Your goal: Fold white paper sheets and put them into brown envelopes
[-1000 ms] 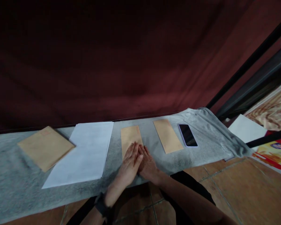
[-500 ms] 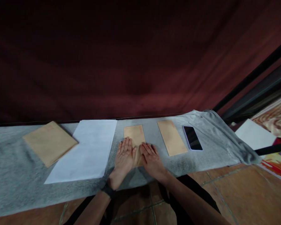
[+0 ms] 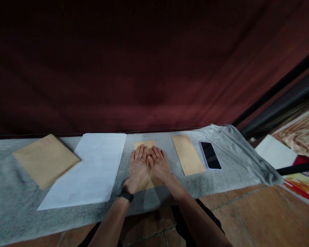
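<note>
A brown paper envelope (image 3: 146, 183) lies flat on the grey cloth, directly in front of me. My left hand (image 3: 139, 164) rests palm down on its left side, fingers stretched out and pointing away from me. Close beside it, my right hand (image 3: 159, 165) is also flat on the envelope, fingers extended, the thumbs meeting near the middle. Both hands cover much of the envelope; its top edge and lower part show. To the right lies a second brown envelope (image 3: 187, 156), untouched by either hand.
Left of my hands is a stack of white paper (image 3: 92, 171), partly under a pile of brown envelopes (image 3: 46, 159). A phone (image 3: 210, 155) lies at the right. Grey cloth (image 3: 237, 161) covers the narrow surface, with a dark red curtain (image 3: 144, 85) behind it.
Both hands have slid farther up the envelope, away from me, and closer together. More of its lower part now shows. The camera view has shifted slightly.
</note>
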`<state>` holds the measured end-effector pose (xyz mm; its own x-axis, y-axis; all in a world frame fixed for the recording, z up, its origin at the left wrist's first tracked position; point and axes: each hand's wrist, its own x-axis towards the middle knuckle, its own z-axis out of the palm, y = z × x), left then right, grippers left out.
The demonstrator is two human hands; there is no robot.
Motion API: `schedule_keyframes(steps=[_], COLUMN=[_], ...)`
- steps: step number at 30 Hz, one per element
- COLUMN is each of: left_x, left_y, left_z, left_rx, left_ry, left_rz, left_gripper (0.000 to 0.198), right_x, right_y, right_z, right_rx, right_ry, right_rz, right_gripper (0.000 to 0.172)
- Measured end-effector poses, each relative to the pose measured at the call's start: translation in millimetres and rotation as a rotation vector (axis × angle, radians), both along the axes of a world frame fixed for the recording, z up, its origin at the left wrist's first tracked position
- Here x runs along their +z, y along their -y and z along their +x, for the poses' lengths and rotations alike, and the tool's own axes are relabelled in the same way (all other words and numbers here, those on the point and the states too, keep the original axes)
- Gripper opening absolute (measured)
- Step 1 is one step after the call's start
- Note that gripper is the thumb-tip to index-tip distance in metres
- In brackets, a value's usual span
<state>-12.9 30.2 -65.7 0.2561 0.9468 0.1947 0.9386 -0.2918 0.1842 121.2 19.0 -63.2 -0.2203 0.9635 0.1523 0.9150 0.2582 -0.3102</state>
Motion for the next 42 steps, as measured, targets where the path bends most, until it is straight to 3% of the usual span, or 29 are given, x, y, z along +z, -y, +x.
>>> schedule_keyframes(steps=[5, 13, 23, 31, 36, 42], left_x=[-2.7, -13.5, -15.9, -3.7, -3.0, 7.5], left_y=[5, 47, 92, 98, 104, 106], left_z=[0, 5, -13, -26, -28, -31], left_rx=[-0.02, -0.133, -0.29, -0.388, -0.431, -0.455], left_ry=[-0.02, -0.022, -0.038, -0.125, -0.229, -0.279], left_rz=[0.003, 0.042, 0.063, 0.053, 0.048, 0.034], left_gripper=[0.059, 0.063, 0.062, 0.05, 0.064, 0.063], right_x=[0.0, 5.5, -1.0, -6.9, -9.5, -6.7], right_y=[-6, -8, 26, 35, 40, 46], right_z=[0, 3, -5, 15, 19, 18], right_rx=[-0.028, -0.031, 0.085, 0.086, 0.054, -0.003], right_ry=[0.015, 0.016, 0.013, 0.091, 0.126, 0.144], right_rz=[-0.036, -0.069, -0.031, 0.062, 0.102, 0.09], right_gripper=[0.055, 0.054, 0.056, 0.057, 0.055, 0.053])
